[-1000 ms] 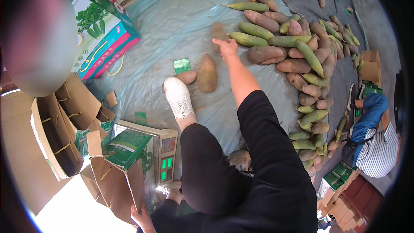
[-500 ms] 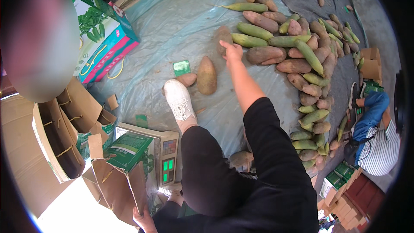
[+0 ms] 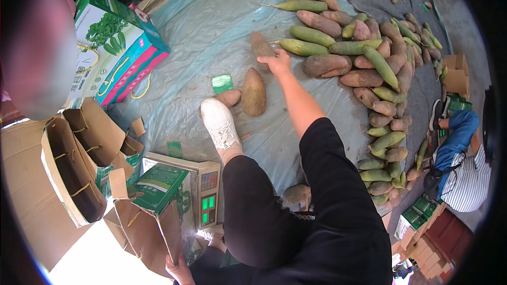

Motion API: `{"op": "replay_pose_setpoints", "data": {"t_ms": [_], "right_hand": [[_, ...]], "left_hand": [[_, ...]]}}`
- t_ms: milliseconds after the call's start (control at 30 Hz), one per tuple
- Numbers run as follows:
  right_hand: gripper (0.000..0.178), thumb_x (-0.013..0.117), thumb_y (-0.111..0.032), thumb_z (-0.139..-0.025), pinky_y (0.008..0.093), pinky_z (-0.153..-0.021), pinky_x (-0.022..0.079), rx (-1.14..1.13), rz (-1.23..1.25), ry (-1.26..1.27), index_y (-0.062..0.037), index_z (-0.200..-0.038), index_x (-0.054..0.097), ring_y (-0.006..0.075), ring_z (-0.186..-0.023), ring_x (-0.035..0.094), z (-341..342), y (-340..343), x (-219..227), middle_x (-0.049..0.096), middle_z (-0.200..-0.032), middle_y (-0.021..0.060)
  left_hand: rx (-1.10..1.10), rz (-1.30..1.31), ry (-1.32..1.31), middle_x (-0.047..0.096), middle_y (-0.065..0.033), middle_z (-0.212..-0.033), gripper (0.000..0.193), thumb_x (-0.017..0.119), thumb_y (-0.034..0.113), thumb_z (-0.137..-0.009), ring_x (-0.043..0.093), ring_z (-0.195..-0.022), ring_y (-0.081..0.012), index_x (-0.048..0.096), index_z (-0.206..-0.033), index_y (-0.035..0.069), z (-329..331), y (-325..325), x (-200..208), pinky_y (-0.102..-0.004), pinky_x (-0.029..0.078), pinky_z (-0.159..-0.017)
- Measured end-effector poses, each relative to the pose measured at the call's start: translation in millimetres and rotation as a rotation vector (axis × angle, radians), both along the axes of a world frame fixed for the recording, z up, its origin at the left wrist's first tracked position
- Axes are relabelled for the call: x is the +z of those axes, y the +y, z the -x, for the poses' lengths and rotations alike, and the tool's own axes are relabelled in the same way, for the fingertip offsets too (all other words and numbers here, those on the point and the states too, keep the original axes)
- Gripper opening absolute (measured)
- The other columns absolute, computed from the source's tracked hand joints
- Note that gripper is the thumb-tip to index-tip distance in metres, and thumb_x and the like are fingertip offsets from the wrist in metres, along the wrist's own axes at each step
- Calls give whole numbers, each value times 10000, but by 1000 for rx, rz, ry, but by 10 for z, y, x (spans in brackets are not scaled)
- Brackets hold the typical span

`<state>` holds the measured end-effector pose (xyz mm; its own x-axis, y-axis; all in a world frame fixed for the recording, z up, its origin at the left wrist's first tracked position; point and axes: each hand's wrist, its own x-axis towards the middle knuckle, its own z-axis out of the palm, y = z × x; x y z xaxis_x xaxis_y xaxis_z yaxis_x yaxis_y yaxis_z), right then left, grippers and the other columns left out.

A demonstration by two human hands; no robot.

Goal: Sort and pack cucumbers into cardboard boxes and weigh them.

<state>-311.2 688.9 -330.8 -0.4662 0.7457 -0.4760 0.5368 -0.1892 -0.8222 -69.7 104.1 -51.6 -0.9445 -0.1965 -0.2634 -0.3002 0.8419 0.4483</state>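
Observation:
My right hand (image 3: 277, 64) is stretched out ahead over the plastic sheet. It is closed round the near end of a long brown root vegetable (image 3: 261, 45), its thumb on the left side. To its right a green radish (image 3: 302, 47) lies at the edge of a pile. An upright-looking brown root (image 3: 253, 93) and a smaller one (image 3: 229, 97) rest near my white shoe (image 3: 217, 121). Low on the left, my left hand (image 3: 179, 271) grips the edge of an open carton (image 3: 170, 227) with a green flap; part of its fingers is hidden.
Beneath the carton is a scale (image 3: 208, 165) with a lit green display. More open cartons (image 3: 79, 179) stand left, a printed gift box (image 3: 111, 47) beyond. Green and brown roots (image 3: 364, 78) spread rightward over the sheet (image 3: 185, 37). A person in a striped top (image 3: 465, 179) sits far right.
My right hand has moved slightly left and down with the brown root, which has swung leftward and now tilts. My left hand stays on the carton.

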Motion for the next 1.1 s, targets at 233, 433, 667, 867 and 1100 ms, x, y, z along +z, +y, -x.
{"op": "replay_pose_setpoints", "data": {"t_ms": [233,433,667,867,1100], "right_hand": [[780,829,-174,-539,400,-794,450,-242,231,95,-5,-1199,449,246,-973,552,-157,118,85,555,-1107,143],[759,829,-174,-531,371,-805,451,-288,140,50,5,-1178,475,246,-963,555,-81,115,84,568,-1089,143],[682,839,-217,-496,333,-833,452,-21,-65,-68,4,-1071,545,264,-975,577,-497,-54,57,596,-1063,191],[732,843,-195,-523,349,-787,465,-18,-31,-38,8,-1133,492,243,-946,571,-1202,66,-312,579,-1072,142],[659,827,-221,-555,393,-792,452,-145,338,-90,-5,-1099,523,262,-965,561,-1953,-199,380,572,-1066,129]], "left_hand": [[-53,50,-25,646,-107,-840,211,593,-9,-730,597,-753,-179,615,-939,-26,56,75,55,-304,472,-722],[-89,13,0,644,-106,-824,197,600,3,-731,598,-742,-179,617,-926,-21,57,25,13,-308,476,-707],[-72,43,-8,638,-106,-799,186,595,6,-729,592,-713,-177,615,-913,-16,71,114,79,-310,476,-688],[-115,59,49,575,-155,-702,112,597,29,-701,574,-630,-319,580,-795,-31,67,18,-34,-379,446,-593],[-114,181,41,584,-153,-718,113,603,51,-687,582,-648,-328,577,-776,-14,37,137,96,-375,455,-614]]}}
